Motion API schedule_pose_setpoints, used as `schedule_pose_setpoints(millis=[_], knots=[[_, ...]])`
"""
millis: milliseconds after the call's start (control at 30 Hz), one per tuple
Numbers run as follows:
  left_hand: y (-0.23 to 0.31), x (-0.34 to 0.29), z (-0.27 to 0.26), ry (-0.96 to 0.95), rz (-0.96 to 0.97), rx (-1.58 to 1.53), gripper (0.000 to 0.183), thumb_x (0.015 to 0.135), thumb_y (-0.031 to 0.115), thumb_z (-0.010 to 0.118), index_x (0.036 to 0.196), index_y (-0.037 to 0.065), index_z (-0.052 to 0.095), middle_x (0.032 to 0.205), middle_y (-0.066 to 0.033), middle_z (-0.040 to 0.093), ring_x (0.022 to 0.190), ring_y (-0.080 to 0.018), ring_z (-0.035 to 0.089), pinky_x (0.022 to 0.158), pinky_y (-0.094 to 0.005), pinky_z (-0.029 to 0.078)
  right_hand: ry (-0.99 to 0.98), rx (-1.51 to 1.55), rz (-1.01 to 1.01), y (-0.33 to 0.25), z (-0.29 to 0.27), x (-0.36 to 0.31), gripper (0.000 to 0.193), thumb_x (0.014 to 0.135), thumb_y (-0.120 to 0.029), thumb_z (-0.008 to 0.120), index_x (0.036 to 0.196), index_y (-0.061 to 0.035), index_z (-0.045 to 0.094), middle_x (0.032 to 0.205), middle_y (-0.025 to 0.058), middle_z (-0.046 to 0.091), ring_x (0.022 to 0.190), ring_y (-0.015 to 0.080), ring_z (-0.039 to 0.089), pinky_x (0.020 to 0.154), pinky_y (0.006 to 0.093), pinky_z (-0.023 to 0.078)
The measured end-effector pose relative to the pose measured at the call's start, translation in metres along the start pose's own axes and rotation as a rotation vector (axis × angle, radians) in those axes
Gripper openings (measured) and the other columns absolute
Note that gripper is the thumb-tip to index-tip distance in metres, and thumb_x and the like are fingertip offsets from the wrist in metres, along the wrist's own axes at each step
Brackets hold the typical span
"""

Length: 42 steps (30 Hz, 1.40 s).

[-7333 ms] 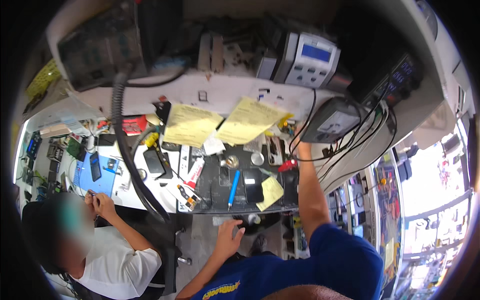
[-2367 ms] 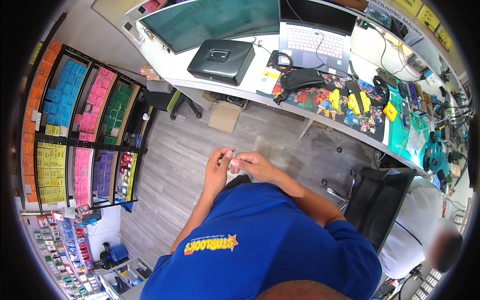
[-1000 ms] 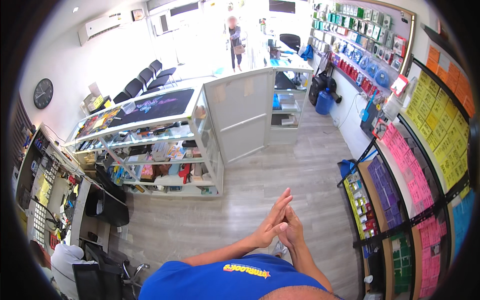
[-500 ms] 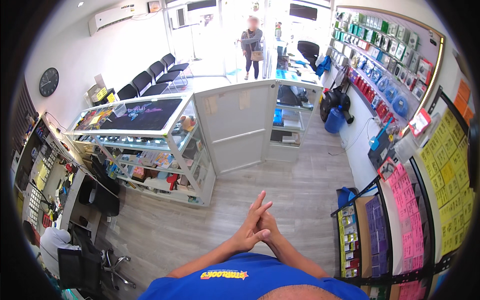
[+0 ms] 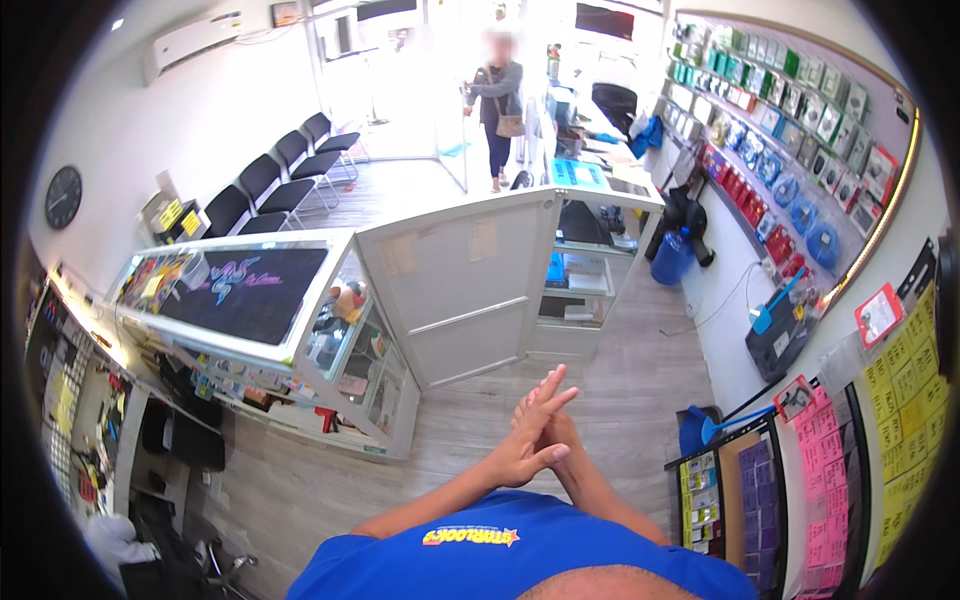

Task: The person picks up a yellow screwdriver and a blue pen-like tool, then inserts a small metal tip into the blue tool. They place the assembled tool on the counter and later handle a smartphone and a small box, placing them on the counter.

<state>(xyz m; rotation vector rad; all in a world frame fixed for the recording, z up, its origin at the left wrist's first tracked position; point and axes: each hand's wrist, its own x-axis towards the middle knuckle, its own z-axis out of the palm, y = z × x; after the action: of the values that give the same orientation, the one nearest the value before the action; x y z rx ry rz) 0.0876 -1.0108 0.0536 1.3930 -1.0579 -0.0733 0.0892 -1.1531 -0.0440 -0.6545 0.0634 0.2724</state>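
My left hand (image 5: 525,445) and my right hand (image 5: 562,430) meet in front of my chest, palm against palm, over the wood-look floor (image 5: 470,432). The left one has its fingers stretched forward and its thumb out to the right. Behind it, the right hand is partly covered, with some fingertips showing at the left hand's far side. Neither holds an object. Nearest ahead of both is a white counter gate panel (image 5: 450,285).
A glass display counter (image 5: 398,415) adjoins the panel on the left, a smaller glass cabinet (image 5: 592,208) on the right. Racks with pink tags (image 5: 822,480) stand close at right. An office chair (image 5: 165,535) is at lower left. A person (image 5: 503,100) stands by the doorway.
The counter and gate panel appear larger and closer. My joined hands have shifted slightly right and up in view. The person at the doorway also looks nearer, one arm toward the door.
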Motion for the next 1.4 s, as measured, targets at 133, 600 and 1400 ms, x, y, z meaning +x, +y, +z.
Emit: schedule_pose_setpoints(millis=[133,600,1400], knots=[[-0.021,0.029,-0.025,-0.156,-0.048,0.029,0.073,0.103,0.039,0.062,0.164,0.010,0.034,0.176,-0.0217,0.000,0.163,-0.0406,-0.009,0.127,-0.0584,-0.002,0.027,0.017,-0.004,-0.029,0.026,0.028,0.051,0.109,-0.048,0.050,0.145,-0.0108,0.052,0.121,0.0046,0.060,0.105,0.0177,0.062,0.090,0.0353,0.054],[-0.161,0.186,-0.040,-0.028,-0.141,0.466,0.079,0.099,0.037,0.068,0.163,0.004,0.034,0.174,-0.0244,0.014,0.163,-0.0395,0.008,0.129,-0.0511,0.011,-0.112,0.165,0.009,-0.159,-0.027,0.197,0.065,0.105,-0.065,0.046,0.136,-0.0095,0.054,0.111,0.0065,0.059,0.085,0.0193,0.061,0.080,0.0359,0.055],[-0.413,0.666,-0.087,0.055,-0.147,0.984,0.028,0.098,0.027,0.070,0.118,0.008,0.067,0.118,-0.0128,0.067,0.115,-0.0350,0.061,0.099,-0.0465,0.043,0.432,-0.142,-0.428,-0.568,-0.330,0.250,0.015,0.104,-0.019,0.061,0.111,-0.0054,0.062,0.109,0.0110,0.069,0.090,0.0170,0.064,0.087,0.0337,0.050]])
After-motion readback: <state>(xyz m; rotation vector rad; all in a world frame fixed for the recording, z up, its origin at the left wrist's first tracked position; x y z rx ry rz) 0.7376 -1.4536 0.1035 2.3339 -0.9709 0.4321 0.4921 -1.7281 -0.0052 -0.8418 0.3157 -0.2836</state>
